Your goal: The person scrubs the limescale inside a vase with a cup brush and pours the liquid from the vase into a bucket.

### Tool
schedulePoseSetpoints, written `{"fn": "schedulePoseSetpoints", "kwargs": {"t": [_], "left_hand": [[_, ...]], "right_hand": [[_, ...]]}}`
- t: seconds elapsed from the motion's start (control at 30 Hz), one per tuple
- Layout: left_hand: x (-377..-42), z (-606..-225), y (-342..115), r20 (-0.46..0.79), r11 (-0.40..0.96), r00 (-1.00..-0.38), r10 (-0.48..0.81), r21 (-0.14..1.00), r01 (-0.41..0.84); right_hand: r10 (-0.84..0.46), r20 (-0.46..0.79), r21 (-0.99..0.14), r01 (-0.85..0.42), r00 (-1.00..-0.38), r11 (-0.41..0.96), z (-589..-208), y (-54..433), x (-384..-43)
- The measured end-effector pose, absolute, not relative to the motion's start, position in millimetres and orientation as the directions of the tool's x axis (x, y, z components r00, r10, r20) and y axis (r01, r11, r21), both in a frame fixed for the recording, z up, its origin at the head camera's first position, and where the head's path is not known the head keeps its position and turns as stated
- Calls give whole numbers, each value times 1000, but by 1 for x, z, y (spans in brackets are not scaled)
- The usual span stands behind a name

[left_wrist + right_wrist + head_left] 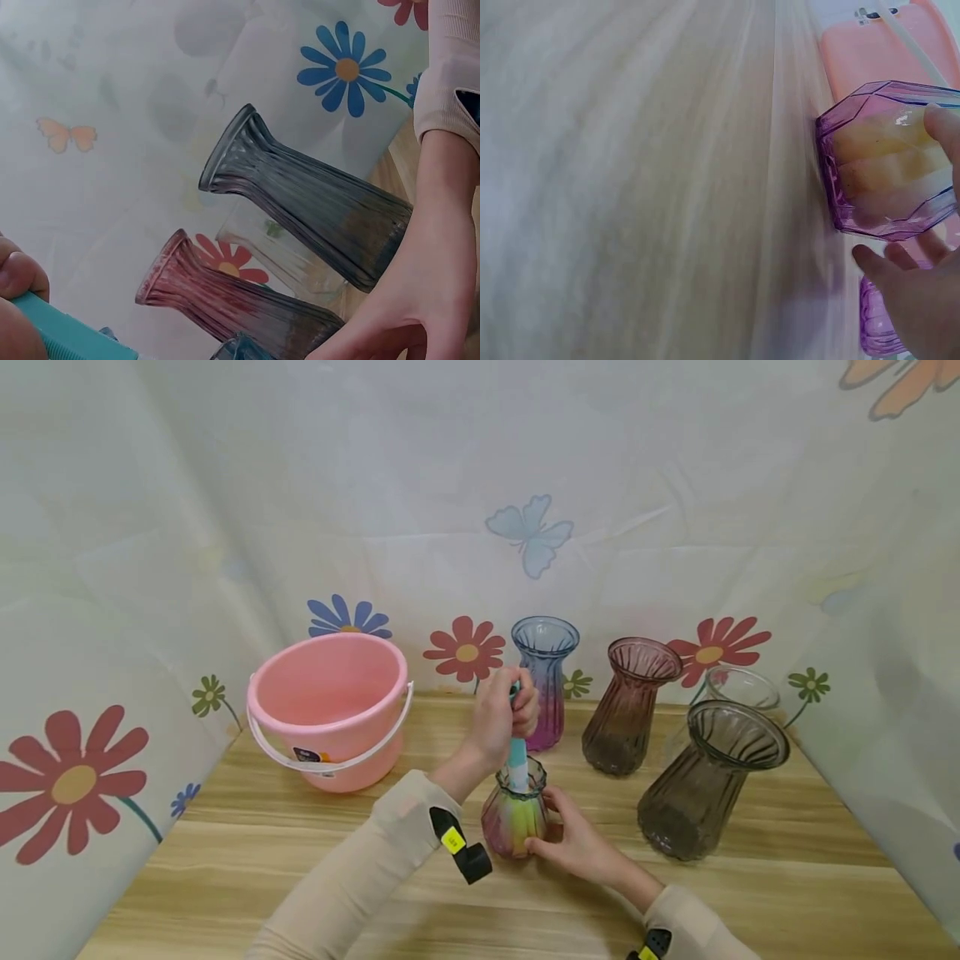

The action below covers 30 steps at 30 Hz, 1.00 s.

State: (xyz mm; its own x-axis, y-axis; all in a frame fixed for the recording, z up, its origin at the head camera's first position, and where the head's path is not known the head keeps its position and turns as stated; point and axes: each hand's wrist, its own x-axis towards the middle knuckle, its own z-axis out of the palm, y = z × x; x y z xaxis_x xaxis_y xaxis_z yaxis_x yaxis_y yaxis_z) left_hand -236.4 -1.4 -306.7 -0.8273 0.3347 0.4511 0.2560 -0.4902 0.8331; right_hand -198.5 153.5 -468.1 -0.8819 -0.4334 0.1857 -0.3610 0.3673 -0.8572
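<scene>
My left hand [504,717] grips the teal handle of a bottle brush [518,753] from above, its fingers curled round it. The brush stands upright inside a small faceted glass vase [491,827], and its yellowish head shows through the glass. My right hand [581,843] holds the vase low on its right side, thumb in front and fingers behind. In the right wrist view, the vase's purple base [826,161] faces the camera, and the right hand [922,300] is around its side. The left wrist view shows the brush's teal handle [71,330] in my left hand [22,277].
A pink bucket [386,735] with a white handle stands at the left. Behind the small vase is a tall blue-purple vase [551,693]. Towards the right stand a reddish vase [622,714], a clear vase [742,681] and a dark grey vase [693,793]. A printed cloth [420,485] hangs behind.
</scene>
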Motion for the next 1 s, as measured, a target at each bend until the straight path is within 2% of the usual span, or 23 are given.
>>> {"fn": "schedulePoseSetpoints", "kwargs": {"t": [0.43,0.73,1.0], "left_hand": [[-241,-282,-6,439,-448,-816,375,857,256],[-237,-295,-9,402,-490,-837,371,851,191],[-235,-306,-3,479,-475,-797,368,834,282]], "right_hand": [[-461,92,-905,-266,-883,331,-466,152,-200],[-439,100,-899,-271,-893,345,-467,151,-198],[-404,102,-897,-259,-909,357,-468,150,-198]]}}
